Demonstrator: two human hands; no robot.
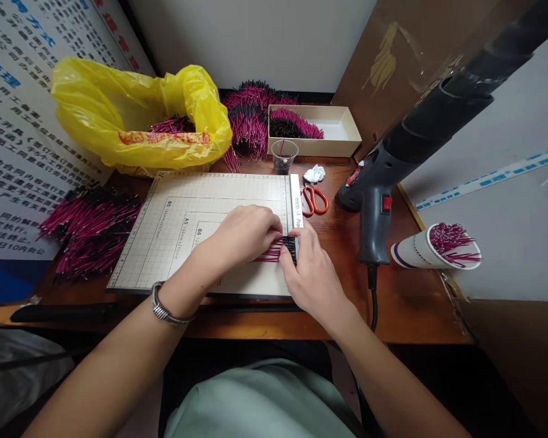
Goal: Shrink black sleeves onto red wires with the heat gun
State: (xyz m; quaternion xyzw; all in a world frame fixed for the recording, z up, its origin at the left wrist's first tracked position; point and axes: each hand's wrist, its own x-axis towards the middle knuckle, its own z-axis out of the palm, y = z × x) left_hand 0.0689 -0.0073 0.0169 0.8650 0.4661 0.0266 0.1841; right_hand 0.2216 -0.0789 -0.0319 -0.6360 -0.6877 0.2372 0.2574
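Several magenta wires with black ends (268,258) lie side by side on the cream paper cutter board (237,187), their black ends against the white strip (296,201) at its right edge. My left hand (246,234), with a silver bracelet on the wrist, is closed over the upper wires, its thumb and finger pinched at them. From the right, my right hand (311,271) holds the black ends between thumb and fingers.
Behind the board are a yellow bag (150,155), a wire pile (249,125), a box (338,146) and a small cup (285,159). Orange scissors (318,201), a heat gun (375,207) and a paper cup (415,250) stand right. More wires (95,231) lie left.
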